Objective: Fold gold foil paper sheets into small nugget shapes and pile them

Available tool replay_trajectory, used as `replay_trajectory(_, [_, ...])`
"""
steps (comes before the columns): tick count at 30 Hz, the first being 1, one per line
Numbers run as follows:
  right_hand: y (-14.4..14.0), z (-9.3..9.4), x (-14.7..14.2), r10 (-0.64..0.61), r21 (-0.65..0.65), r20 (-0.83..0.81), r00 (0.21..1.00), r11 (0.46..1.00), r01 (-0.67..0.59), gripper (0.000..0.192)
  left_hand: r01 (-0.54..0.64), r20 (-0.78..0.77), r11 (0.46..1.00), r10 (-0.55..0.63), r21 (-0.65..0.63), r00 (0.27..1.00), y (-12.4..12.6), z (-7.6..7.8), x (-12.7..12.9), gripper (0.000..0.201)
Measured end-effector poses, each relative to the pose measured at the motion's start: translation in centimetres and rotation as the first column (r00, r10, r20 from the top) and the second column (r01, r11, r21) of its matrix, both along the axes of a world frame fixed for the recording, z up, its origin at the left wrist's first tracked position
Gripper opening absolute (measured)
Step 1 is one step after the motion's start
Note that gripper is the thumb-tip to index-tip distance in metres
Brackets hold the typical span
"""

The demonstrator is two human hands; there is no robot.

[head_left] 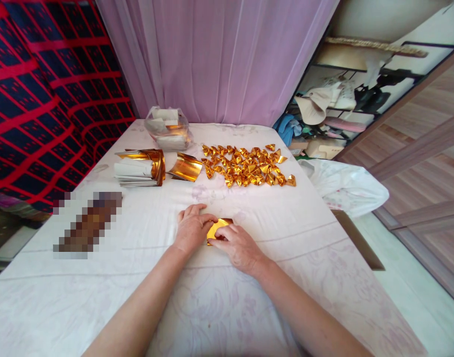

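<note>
A piece of gold foil paper (pixel 220 226) lies on the cloth-covered table in front of me, its shiny side up and an edge turned over. My left hand (pixel 191 228) rests at its left side, the thumb pressing the paper's upper edge and the other fingers bent toward the table. From the right, my right hand (pixel 241 245) has its thumb and fingertips closed on the sheet, hiding its lower right part. Beyond both hands is a spread of folded gold paper pieces (pixel 249 166). A stack of gold-and-white paper sheets (pixel 137 171) stands left of them, beside a curved loose gold sheet (pixel 187 167).
A clear plastic bag (pixel 167 130) with more paper sits at the table's back left. A pixelated dark object (pixel 89 223) lies on the left. White plastic bag (pixel 355 186) and shelves with a cap (pixel 313 105) are off the right edge. A purple curtain (pixel 219 59) hangs behind.
</note>
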State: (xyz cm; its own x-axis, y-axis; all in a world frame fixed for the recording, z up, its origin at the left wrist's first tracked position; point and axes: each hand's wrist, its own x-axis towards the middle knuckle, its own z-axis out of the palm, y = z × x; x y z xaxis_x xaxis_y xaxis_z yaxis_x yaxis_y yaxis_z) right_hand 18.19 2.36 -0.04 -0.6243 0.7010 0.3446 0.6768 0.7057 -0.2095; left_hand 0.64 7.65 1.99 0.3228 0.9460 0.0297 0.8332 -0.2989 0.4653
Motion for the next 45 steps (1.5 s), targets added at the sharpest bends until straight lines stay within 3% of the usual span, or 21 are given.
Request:
replay_trajectory(13, [-0.6,0.6,1.0,0.055,-0.051,0.169,0.984,0.998,-0.047,0.031,0.001,-0.005,1.0,-0.001,-0.006,1.0,-0.1,0.2,-0.1,0.021])
replay_trajectory(19, [-0.5,1.0,0.4,0.017,-0.043,0.184,0.983,0.999,-0.009,0.028,0.002,-0.015,1.0,-0.002,0.001,1.0,0.0,0.3,0.0,0.022])
replay_trajectory(31, [-1.6,0.2,1.0,0.048,-0.033,-0.035,0.998,0.998,-0.049,0.025,-0.001,0.012,1.0,0.001,0.005,1.0,0.0,0.0,-0.1,0.023])
replay_trajectory(34, [-0.8,0.3,1.4,-0.029,-0.037,-0.094,0.995,0.999,0.025,0.026,0.005,0.004,1.0,-0.005,0.013,1.0,0.0,-0.1,-0.1,0.023])
replay_trajectory(41, [-0.4,0.6,1.3,-0.062,-0.079,0.041,0.997,0.995,0.066,0.026,0.0,-0.004,1.0,0.0,0.012,1.0,-0.1,0.2,0.0,0.021])
replay_trajectory(45, [-1.1,0.4,1.8,-0.035,-0.006,0.072,0.997,0.999,0.035,0.026,-0.001,-0.003,1.0,0.001,0.014,1.0,0.0,0.1,0.0,0.022])
